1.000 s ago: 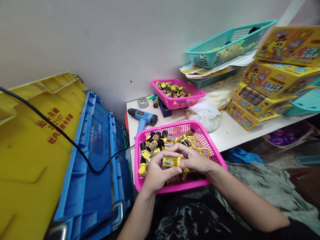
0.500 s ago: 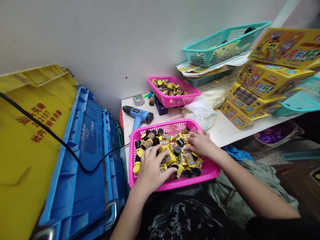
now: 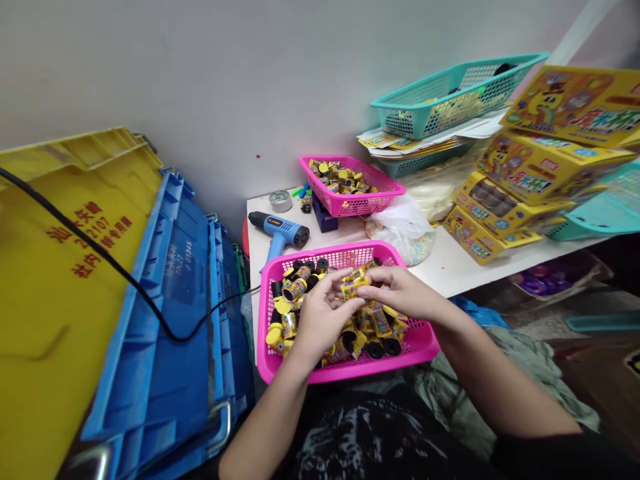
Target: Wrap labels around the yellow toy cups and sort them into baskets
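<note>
Above the near pink basket (image 3: 267, 320), my two hands meet over a small yellow cylinder (image 3: 354, 287) with a printed wrapper. My right hand (image 3: 407, 291) pinches its right end between thumb and fingers. At its left end are the curled fingers of my left hand (image 3: 323, 317), seemingly gripping it too. Beneath them the basket is filled with several like cylinders (image 3: 294, 289), some with black or yellow ends. My hands hide part of the pile.
A blue heat gun (image 3: 280, 231) lies behind the basket, beside a roll of tape (image 3: 281, 201). Another pink basket (image 3: 357, 203), a plastic bag (image 3: 407, 227) and stacked yellow boxes (image 3: 520, 167) stand farther back and right. Blue crates (image 3: 165, 300) with a black cable rise at left.
My hands have come together from separate spots in the pile. A yellow cylinder is now lifted between them. The view has shifted slightly.
</note>
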Demonstrator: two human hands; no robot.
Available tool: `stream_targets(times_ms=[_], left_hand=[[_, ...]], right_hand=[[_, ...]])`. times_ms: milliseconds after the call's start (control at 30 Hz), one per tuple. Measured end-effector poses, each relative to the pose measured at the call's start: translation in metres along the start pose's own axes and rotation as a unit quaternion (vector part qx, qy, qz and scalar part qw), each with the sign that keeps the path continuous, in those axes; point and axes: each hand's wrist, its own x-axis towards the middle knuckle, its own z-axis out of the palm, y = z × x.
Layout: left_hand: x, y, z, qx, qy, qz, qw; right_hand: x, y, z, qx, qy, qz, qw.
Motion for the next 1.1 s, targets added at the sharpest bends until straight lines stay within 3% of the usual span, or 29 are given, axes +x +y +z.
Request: stream_targets(times_ms=[133,167,233,300,367,500,633,700,800,867,900,1100], left_hand=[[0.004,0.000,-0.001,-0.084,0.018,-0.071,0.994],[0.003,0.000,-0.004,-0.099,0.015,-0.089,0.991],[0.002,-0.003,-0.012,-0.108,0.033,-0.112,0.987],[0.000,-0.005,-0.019,-0.095,0.075,-0.120,0.985],[-0.002,-0.007,-0.025,-0.070,0.111,-0.116,0.985],[-0.007,-0.009,-0.032,-0.010,0.127,-0.061,0.990],[-0.013,-0.011,-0.037,0.021,0.135,-0.005,0.991],[-0.015,-0.011,-0.039,0.018,0.131,0.002,0.991],[-0.016,-0.012,-0.040,0.011,0.109,-0.002,0.994],[-0.016,-0.014,-0.040,0.014,0.102,0.011,0.995],[-0.016,-0.016,-0.039,0.019,0.102,0.020,0.994],[-0.020,-0.018,-0.034,-0.004,0.084,-0.001,0.996]], right_hand=[[0.007,-0.005,0.022,0.127,0.046,-0.005,0.991],[0.011,-0.002,0.021,0.107,0.053,0.001,0.993],[0.021,0.007,0.014,-0.029,0.051,0.039,0.998],[0.034,0.022,0.006,-0.199,0.052,0.100,0.974],[0.048,0.039,0.004,-0.300,0.058,0.160,0.939],[0.063,0.064,0.020,-0.343,0.056,0.205,0.915],[0.057,0.056,0.019,-0.335,0.070,0.188,0.921],[0.048,0.040,0.007,-0.278,0.071,0.157,0.945],[0.029,0.016,-0.007,-0.001,0.061,0.069,0.996],[0.018,0.005,-0.007,0.180,0.063,0.031,0.981],[0.015,0.002,-0.005,0.223,0.064,0.028,0.972],[0.007,0.002,0.012,0.230,0.040,0.049,0.971]])
